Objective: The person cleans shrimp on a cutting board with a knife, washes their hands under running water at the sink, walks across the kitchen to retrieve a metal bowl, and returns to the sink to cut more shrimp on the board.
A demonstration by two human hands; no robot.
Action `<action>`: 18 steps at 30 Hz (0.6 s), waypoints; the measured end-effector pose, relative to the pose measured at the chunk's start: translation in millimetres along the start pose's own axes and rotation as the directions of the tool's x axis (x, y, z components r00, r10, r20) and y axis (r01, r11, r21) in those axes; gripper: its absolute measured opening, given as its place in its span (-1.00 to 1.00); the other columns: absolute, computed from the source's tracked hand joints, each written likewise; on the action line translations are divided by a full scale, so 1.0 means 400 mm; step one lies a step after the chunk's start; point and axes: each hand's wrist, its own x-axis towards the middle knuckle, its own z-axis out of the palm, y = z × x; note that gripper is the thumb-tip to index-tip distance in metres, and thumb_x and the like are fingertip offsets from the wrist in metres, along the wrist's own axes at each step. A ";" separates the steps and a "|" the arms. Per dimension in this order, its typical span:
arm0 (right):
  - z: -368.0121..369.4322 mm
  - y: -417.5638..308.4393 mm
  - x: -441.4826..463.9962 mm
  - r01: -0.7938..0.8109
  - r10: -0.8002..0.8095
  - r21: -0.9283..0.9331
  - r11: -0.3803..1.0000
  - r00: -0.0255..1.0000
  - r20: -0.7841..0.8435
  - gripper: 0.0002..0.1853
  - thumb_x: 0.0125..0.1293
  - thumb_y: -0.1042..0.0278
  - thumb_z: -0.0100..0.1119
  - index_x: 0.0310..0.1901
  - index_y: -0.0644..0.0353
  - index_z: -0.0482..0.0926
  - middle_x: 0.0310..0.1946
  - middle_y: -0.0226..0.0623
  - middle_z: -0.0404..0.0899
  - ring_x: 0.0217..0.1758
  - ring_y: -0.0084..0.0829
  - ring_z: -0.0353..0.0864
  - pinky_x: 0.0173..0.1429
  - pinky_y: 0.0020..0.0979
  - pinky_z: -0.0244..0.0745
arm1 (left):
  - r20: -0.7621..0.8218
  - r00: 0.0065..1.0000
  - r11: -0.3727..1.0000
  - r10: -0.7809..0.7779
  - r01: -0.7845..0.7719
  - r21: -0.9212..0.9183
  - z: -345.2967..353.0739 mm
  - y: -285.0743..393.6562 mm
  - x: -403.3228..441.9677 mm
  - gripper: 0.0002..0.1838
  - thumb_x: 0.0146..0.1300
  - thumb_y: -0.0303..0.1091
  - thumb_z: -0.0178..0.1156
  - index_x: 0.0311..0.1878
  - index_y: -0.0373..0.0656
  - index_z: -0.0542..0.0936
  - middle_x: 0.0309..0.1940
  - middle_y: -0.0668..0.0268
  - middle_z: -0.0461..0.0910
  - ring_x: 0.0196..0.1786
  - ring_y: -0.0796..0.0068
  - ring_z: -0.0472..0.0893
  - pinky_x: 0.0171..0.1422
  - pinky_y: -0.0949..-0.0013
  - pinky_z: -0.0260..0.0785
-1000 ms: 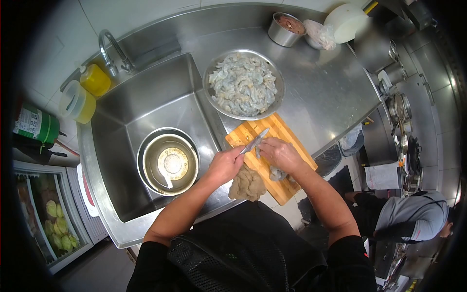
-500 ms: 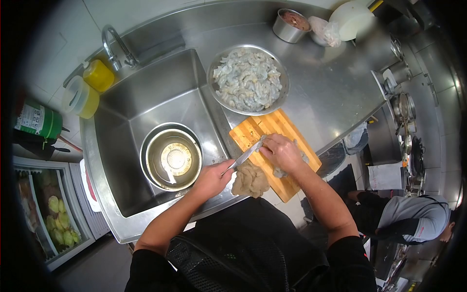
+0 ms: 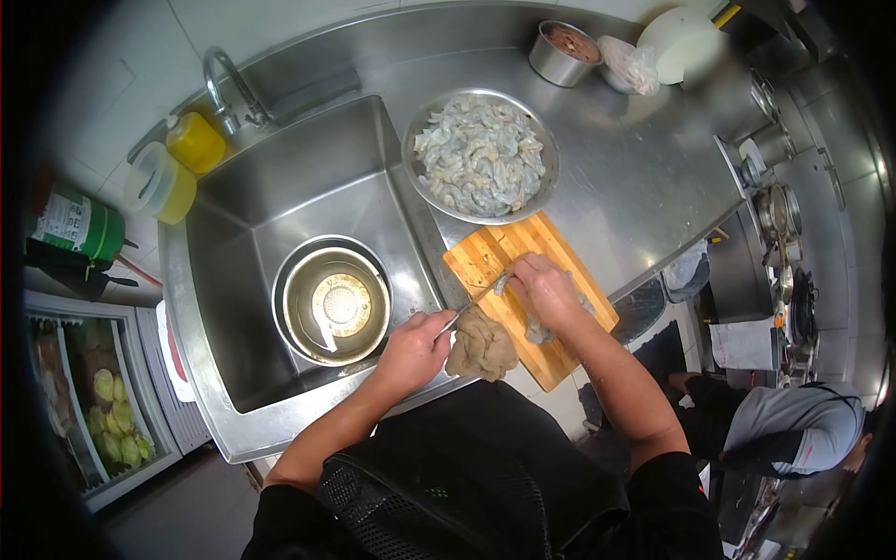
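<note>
My left hand (image 3: pixel 416 351) is closed around the handle of a knife (image 3: pixel 473 302), whose blade appears thin, nearly edge-on, and points toward my other hand. Over the wooden cutting board (image 3: pixel 544 241), my right hand (image 3: pixel 544 289) pinches a grey peeled shrimp (image 3: pixel 501 284); the knife's tip is close to it, and whether they touch I cannot tell. More shrimp pieces (image 3: pixel 539 330) lie on the board beneath my right wrist, partly hidden. A crumpled brown cloth (image 3: pixel 482 346) sits beside the board, just right of my left hand. Beyond the board stands a metal bowl (image 3: pixel 551 179) heaped with shrimp (image 3: pixel 479 154).
Left of the board is a steel sink (image 3: pixel 308 201) with a pot of water (image 3: pixel 333 306) in it. A faucet (image 3: pixel 227 89) and yellow liquid containers (image 3: pixel 195 143) line its far edge. A metal pot (image 3: pixel 562 62) stands at the back. Another person (image 3: pixel 793 425) is at right.
The knife blade has turned from showing its flat side to nearly edge-on. Both hands stay in almost the same place, and the view has shifted slightly.
</note>
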 end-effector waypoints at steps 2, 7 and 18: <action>0.005 0.003 -0.005 0.006 -0.005 0.029 1.000 1.000 -0.029 -0.89 0.20 0.47 0.26 -0.22 0.19 0.61 -0.19 -0.18 0.61 -0.10 -0.10 0.66 0.00 -0.12 0.59 | 0.007 1.000 1.000 -0.010 0.010 0.002 0.008 0.007 0.008 -0.62 0.34 -0.41 0.22 0.22 -0.16 0.63 -0.15 -0.08 0.65 -0.10 -0.16 0.68 0.05 -0.04 0.55; 0.011 0.018 -0.009 0.033 -0.032 0.021 0.999 0.999 -0.028 -0.87 0.20 0.48 0.24 -0.21 0.19 0.63 -0.19 -0.20 0.62 -0.10 -0.10 0.66 -0.01 -0.15 0.60 | -0.061 0.998 0.998 -0.032 0.034 0.046 0.014 -0.018 0.051 -0.62 0.36 -0.40 0.21 0.23 -0.16 0.62 -0.15 -0.10 0.65 -0.09 -0.20 0.67 0.05 -0.06 0.54; 0.011 0.017 -0.002 -0.016 0.016 0.114 0.993 1.000 0.000 -0.87 0.19 0.47 0.31 -0.20 0.11 0.68 -0.20 -0.25 0.61 -0.09 -0.14 0.65 -0.02 -0.15 0.58 | -0.040 0.999 0.999 0.003 -0.001 0.054 0.020 0.020 0.030 -0.64 0.35 -0.43 0.23 0.21 -0.13 0.64 -0.17 -0.05 0.66 -0.11 -0.16 0.68 0.02 -0.02 0.56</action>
